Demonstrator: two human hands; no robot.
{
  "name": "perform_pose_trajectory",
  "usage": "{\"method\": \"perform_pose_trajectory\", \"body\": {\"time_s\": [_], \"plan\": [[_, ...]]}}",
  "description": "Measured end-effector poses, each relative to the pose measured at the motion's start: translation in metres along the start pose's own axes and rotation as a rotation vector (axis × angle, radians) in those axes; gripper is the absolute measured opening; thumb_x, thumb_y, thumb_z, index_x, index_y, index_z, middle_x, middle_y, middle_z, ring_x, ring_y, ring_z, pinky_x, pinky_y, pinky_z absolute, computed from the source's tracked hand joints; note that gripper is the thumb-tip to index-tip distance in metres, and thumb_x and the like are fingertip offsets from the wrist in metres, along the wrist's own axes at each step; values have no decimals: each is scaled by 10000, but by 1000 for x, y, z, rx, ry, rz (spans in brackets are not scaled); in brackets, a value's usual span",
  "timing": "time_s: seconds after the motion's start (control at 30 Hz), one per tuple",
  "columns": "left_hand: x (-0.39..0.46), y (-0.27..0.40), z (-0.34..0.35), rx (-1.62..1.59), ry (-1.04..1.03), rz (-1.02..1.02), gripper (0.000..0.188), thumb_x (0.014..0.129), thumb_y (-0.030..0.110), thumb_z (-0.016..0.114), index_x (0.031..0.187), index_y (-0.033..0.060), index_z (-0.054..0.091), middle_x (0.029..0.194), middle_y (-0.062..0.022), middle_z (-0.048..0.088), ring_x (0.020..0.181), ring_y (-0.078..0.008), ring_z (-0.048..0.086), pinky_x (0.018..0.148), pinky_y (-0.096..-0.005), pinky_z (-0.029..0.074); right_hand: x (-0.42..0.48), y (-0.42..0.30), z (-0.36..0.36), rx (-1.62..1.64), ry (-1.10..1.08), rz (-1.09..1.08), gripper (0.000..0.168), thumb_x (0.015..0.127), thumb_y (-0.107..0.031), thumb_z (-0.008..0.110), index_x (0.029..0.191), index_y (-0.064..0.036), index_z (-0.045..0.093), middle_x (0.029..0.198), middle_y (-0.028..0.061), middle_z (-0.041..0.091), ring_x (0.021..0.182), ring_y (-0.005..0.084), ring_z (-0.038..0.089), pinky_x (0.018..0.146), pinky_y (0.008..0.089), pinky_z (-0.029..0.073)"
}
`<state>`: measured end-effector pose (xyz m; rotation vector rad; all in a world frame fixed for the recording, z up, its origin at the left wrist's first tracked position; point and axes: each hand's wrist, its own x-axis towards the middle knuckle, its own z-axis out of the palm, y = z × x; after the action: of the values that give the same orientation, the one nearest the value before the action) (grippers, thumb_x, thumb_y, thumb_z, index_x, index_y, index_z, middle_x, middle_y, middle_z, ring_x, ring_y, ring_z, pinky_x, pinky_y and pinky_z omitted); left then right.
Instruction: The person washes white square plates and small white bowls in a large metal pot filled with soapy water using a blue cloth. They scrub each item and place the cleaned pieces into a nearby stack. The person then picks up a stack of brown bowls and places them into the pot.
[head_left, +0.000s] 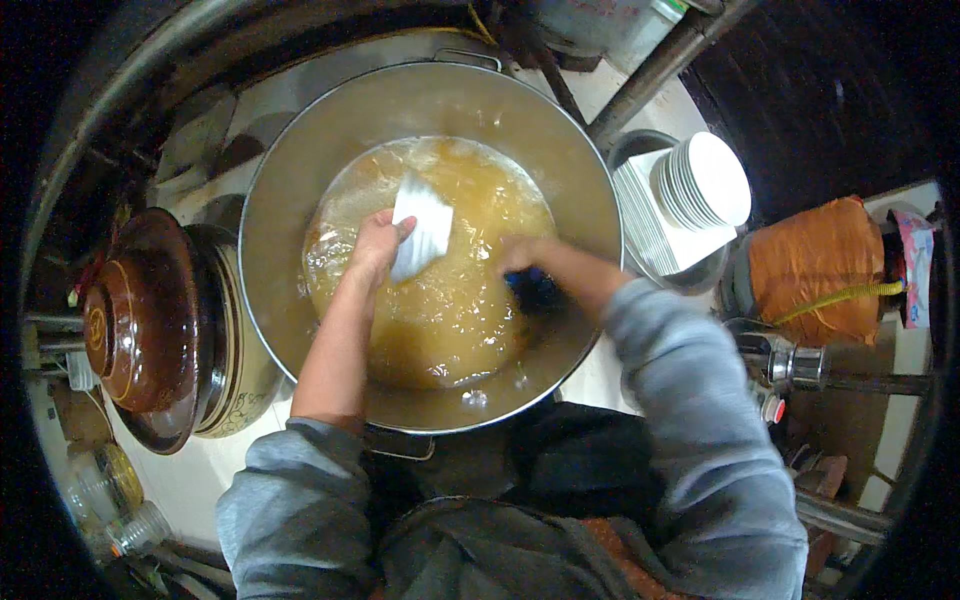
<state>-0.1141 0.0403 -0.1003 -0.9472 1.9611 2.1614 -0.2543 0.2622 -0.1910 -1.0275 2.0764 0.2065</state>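
A large round metal pot (566, 165) stands before me with cloudy yellowish-brown water (450, 330) in it. My left hand (379, 238) grips a flat white square-cornered dish (427, 225) by its left edge, with the thumb on its face. The dish is tilted over the water and blurred; whether its lower edge dips in I cannot tell. To its right, my right hand (523, 253) hangs low over the water, bent at the wrist and blurred. Its fingers are hard to make out, and nothing plain shows in it. A dark shadow lies on the water beneath that hand.
Right of the pot, a grey basin (694, 281) holds stacked square white plates (649, 217) and round white plates (709, 180). A brown lidded crock (232, 337) stands close on the left. Clear plastic jars (139, 529) lie at lower left. Metal bars (667, 64) cross the upper right.
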Motion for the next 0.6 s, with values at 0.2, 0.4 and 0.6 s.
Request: {"method": "perform_pose_trajectory", "body": {"time_s": [0.2, 0.4, 0.6], "plan": [[-15, 12, -19, -288, -52, 247, 212, 835, 118, 606, 985, -32, 614, 863, -69, 647, 724, -129, 586, 664, -256, 466, 3, -55, 35, 243, 295, 75, 361, 746, -259, 650, 1058, -80, 623, 907, 109, 636, 756, 243, 608, 654, 377, 498], [0, -3, -23, -229, 209, 392, 187, 833, 103, 600, 944, -46, 620, 824, -72, 649, 707, -119, 577, 665, -256, 462, -76, -109, -87, 1291, 517, -278, 287, 774, -85, 677, 1044, -53, 585, 888, 33, 625, 794, 124, 599, 710, 252, 494], [-26, 19, -7, -7, 283, 634, 165, 785, -7, 498, 890, -23, 625, 764, -67, 637, 689, -126, 571, 627, -270, 457, -79, -169, -105, 606, 1114, -632, 381, 839, -176, 610, 1200, -104, 512, 1252, 111, 430, 1149, 222, 428, 966, 339, 358]]}}
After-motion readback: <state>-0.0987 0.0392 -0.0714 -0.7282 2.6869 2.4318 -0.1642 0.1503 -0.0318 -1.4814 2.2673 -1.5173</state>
